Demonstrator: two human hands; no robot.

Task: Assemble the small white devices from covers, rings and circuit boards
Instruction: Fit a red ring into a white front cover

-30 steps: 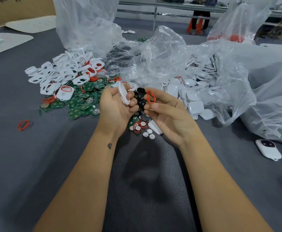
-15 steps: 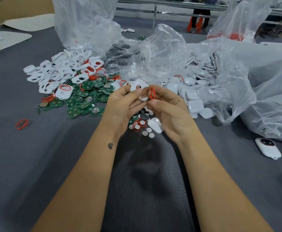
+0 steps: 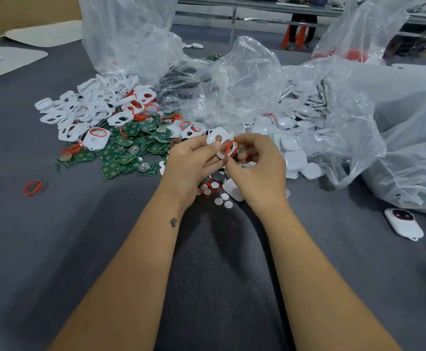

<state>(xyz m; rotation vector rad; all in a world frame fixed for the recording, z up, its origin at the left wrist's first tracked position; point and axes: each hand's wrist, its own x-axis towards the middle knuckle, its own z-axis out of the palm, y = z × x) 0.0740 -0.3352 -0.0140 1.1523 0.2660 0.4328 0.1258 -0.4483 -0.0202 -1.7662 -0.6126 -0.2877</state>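
Mid-frame, my left hand [image 3: 194,160] pinches a white cover [image 3: 217,138]; my right hand [image 3: 257,168] pinches a red ring [image 3: 230,148] against it, not yet seated. One finished device [image 3: 404,225] lies lower right (heaps of circuit boards [image 3: 120,153] remain upper left).

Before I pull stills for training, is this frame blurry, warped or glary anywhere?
Head view: wide-angle bowing at the edges; glare on the clear plastic bags; slight softness around the red ring and white cover in the hands; far background blurred; soft arm shadows on the grey mat.
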